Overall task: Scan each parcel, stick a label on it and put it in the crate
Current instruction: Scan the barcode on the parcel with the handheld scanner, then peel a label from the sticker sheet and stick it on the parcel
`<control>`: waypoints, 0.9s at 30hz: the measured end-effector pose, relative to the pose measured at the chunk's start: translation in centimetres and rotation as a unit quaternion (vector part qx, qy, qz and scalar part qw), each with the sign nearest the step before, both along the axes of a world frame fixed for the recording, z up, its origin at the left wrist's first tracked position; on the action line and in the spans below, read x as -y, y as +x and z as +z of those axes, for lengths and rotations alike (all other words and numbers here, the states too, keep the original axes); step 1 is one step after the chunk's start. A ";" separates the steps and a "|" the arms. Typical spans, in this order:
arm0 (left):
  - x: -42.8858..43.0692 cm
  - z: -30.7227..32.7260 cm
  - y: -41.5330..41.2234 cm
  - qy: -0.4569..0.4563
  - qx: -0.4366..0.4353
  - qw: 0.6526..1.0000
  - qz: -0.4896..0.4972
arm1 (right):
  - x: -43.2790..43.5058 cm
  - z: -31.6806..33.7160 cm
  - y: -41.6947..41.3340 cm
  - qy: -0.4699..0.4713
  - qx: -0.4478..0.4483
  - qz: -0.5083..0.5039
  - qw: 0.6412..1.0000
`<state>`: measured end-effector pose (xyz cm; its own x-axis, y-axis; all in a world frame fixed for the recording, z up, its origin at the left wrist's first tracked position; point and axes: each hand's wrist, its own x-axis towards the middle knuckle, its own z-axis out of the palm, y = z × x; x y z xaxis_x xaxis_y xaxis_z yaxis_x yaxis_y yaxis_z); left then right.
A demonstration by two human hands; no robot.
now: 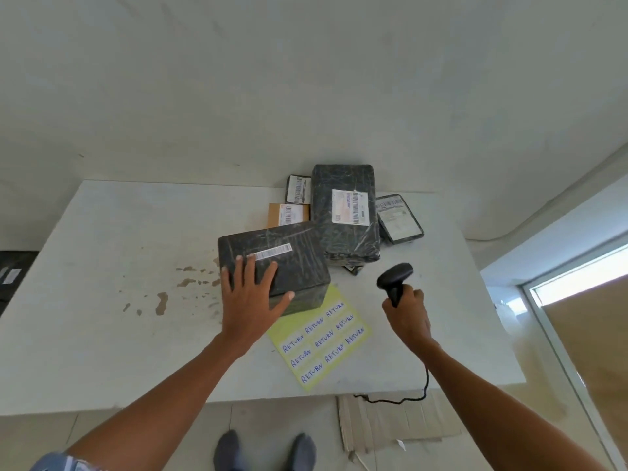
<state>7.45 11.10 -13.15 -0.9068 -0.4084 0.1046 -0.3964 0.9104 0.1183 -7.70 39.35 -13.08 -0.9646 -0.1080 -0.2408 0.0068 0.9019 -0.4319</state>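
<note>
Left hand [253, 295] rests flat on the near parcel [289, 263], right hand [406, 316] grips the scanner [396, 278]; nothing from the label sheet [319, 339] seems stuck yet

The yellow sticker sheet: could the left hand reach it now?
Probably yes. The left hand rests open on the black parcel, and the sticker sheet lies mostly bare just beside it.
</note>
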 end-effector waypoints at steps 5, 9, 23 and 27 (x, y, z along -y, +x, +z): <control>0.0 -1.2 -0.1 -0.030 -0.030 0.999 0.005 | -1.9 -3.7 -2.3 0.044 0.038 0.001 0.998; 0.0 -2.0 -0.1 -0.047 -0.063 0.997 0.011 | -2.1 -5.8 -4.0 0.045 0.041 0.006 0.998; -0.1 -0.9 0.0 0.002 -0.085 0.996 0.017 | -1.4 -6.8 -2.6 0.078 0.001 -0.046 0.996; -0.2 -0.1 0.5 0.033 -0.079 0.994 0.068 | 2.8 -4.2 0.9 0.057 -0.121 -0.019 0.991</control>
